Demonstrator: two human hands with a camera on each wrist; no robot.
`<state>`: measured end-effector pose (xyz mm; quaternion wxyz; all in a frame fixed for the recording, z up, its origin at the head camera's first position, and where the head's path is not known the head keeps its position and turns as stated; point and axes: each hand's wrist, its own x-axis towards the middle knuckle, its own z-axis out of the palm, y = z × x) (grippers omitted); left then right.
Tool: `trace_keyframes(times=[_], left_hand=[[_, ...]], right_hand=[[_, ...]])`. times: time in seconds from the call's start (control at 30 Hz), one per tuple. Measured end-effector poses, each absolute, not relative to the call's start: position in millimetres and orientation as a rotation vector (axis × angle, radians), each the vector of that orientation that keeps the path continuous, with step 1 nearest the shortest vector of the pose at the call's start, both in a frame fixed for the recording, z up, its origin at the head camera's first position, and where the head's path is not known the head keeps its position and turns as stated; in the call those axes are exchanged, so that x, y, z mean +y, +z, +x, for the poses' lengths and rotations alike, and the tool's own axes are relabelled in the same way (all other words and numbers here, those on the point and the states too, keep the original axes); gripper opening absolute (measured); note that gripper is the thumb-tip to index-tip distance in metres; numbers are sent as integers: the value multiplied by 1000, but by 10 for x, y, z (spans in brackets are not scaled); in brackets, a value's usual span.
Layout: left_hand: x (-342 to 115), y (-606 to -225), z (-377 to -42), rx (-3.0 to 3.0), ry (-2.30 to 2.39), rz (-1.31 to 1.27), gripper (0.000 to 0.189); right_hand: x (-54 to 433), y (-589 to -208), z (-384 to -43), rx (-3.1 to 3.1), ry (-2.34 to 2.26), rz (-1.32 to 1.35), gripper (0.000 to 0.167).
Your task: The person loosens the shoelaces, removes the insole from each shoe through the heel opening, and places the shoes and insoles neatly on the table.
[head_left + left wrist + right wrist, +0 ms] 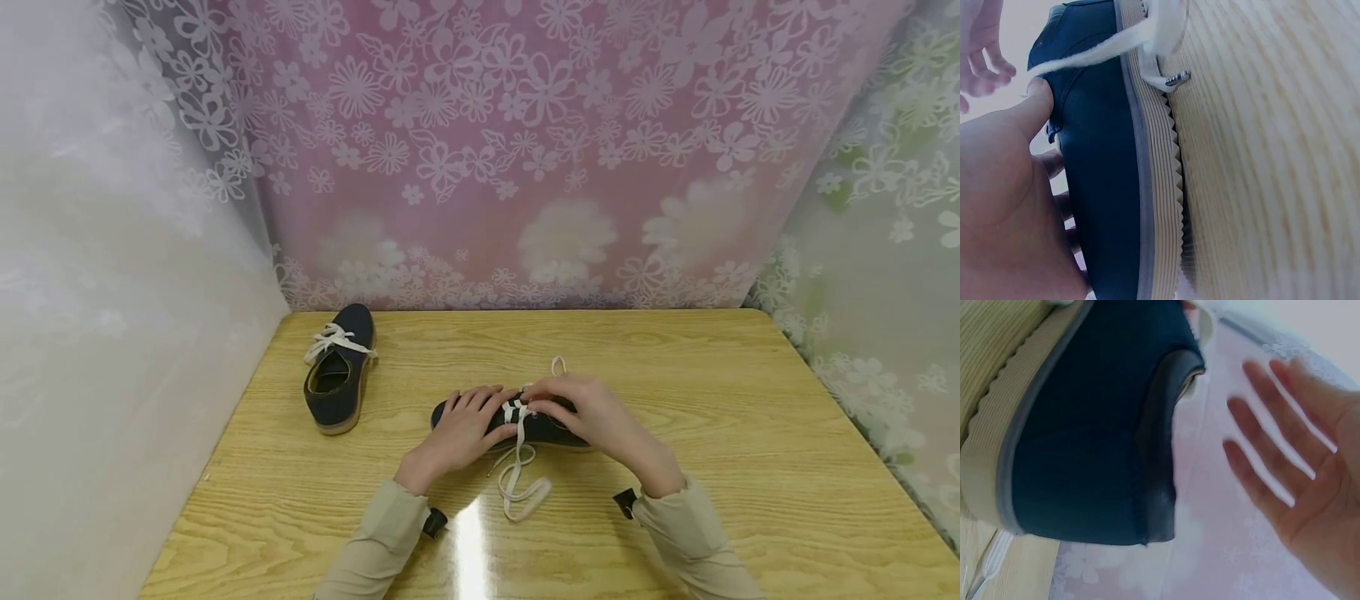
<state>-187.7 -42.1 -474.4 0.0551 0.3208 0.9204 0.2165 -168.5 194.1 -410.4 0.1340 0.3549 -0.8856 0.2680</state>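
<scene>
A dark navy lace-up shoe [551, 431] with a ribbed pale sole lies sideways on the table. My left hand [467, 429] grips its front part, fingers across the top and thumb on the near side, beside the white shoelace [1094, 55]. My right hand [592, 408] hovers over the lacing; its thumb and forefinger are apart near the lace. In the right wrist view the right hand's fingers [1266, 469] spread loosely beside the heel, with nothing between them. One lace end hangs over the near side and loops on the table; another loop shows beyond the shoe.
A matching navy shoe [341, 371] with tied white laces stands at the back left of the wooden table [675, 358]. Floral curtains [480, 167] enclose the back and sides. Black straps [435, 522] sit at both wrists.
</scene>
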Motion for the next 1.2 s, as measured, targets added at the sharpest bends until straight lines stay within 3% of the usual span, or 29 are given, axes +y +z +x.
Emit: trace_keyframes(times=[0.17, 0.37, 1.2], left_hand=[[-422, -4738, -1876, 2789, 658, 971, 61], [-422, -4721, -1865, 2786, 661, 968, 61], [-421, -4731, -1871, 2793, 650, 970, 62]], right_hand=[[1943, -4162, -1715, -2574, 577, 860, 12], [1918, -4262, -1769, -2624, 373, 836, 9], [1770, -4396, -1789, -2567, 371, 841, 13]])
